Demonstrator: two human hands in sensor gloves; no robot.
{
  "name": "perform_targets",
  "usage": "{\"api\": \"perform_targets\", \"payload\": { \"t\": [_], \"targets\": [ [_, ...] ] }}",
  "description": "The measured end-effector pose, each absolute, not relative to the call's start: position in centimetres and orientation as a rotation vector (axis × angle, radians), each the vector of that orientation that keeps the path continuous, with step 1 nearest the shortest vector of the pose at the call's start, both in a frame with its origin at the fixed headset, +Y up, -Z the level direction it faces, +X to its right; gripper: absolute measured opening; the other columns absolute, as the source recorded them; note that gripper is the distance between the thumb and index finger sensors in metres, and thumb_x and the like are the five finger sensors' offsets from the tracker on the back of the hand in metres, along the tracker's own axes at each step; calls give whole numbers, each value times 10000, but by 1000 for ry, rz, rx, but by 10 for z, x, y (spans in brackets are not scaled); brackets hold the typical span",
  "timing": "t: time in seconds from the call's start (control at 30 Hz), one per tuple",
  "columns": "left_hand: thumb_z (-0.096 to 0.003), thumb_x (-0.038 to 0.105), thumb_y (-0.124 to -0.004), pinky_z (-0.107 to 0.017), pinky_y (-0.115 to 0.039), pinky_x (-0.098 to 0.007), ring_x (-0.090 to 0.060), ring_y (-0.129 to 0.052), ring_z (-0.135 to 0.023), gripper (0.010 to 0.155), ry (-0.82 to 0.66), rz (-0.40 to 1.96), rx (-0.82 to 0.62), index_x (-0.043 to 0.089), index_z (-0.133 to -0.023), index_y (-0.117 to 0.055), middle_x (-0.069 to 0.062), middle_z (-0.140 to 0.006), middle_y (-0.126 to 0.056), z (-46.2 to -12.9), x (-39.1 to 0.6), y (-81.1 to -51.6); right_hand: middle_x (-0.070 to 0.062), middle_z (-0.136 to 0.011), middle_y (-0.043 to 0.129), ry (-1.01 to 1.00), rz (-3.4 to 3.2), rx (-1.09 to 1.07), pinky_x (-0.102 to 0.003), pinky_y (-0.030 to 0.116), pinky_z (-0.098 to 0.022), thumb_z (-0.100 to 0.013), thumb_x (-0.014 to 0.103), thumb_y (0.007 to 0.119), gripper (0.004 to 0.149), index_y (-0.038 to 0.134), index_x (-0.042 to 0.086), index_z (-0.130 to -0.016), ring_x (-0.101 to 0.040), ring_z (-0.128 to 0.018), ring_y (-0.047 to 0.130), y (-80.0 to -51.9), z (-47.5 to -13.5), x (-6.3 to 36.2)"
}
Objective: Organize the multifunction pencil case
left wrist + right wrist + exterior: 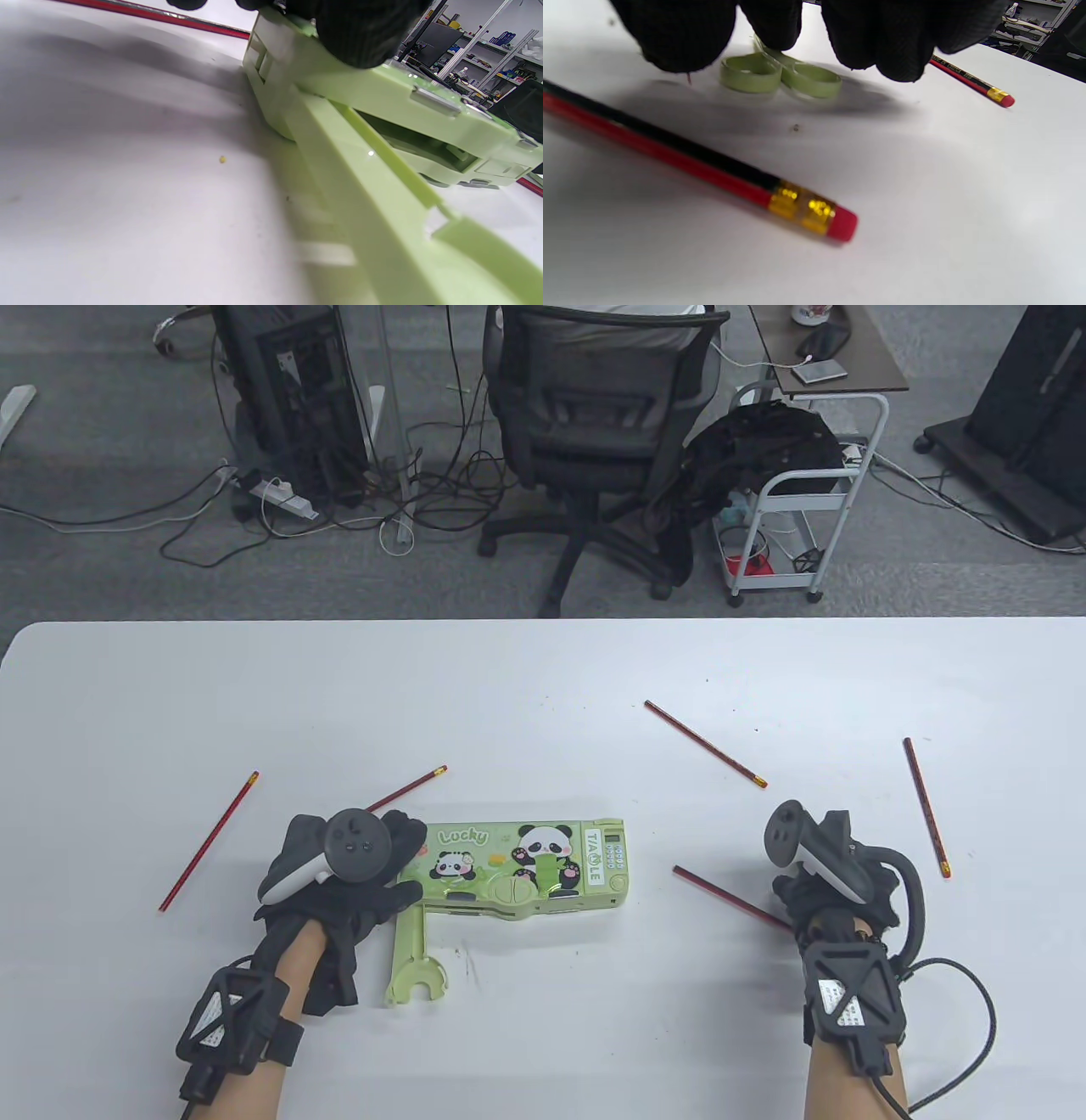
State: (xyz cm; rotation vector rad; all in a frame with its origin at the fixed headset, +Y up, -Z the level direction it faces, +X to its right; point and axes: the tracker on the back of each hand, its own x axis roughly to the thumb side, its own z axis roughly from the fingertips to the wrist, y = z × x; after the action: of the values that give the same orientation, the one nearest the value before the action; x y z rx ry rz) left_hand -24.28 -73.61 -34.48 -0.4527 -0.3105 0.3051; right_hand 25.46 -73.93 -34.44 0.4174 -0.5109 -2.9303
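Observation:
A green panda pencil case (526,869) lies flat mid-table, with a fold-out green arm (416,959) swung toward me from its left end. My left hand (373,874) grips that left end, fingers over the lid and thumb at the front edge. In the left wrist view a fingertip (356,38) presses on the case (382,97). My right hand (836,891) is curled on the table to the right. Its fingertips (882,42) close on the blade end of small green scissors (778,76), whose loops lie on the table. A red pencil (712,169) lies just beside them.
Several red pencils lie scattered: far left (208,841), behind my left hand (407,786), centre right (704,744), far right (926,806), and one running under my right hand (730,895). An office chair (594,415) and a cart (797,509) stand beyond the table's far edge.

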Motion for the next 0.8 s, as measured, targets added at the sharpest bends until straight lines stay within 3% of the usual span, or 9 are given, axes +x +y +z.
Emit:
{"api": "perform_targets", "payload": {
  "t": [0.8],
  "targets": [
    [-535,407,-729,-718,-403,-761,-509,-349,-1136,742,-310,308,-455,272,-1150,-336,-83,-1256,-276,-345,-243,-736,-318,-950,750,-455,-2903,448,-611,752,-616,-458,407,770,676,601,141,-1056,-502,-796,870,-741,-350,251]
  ]
}}
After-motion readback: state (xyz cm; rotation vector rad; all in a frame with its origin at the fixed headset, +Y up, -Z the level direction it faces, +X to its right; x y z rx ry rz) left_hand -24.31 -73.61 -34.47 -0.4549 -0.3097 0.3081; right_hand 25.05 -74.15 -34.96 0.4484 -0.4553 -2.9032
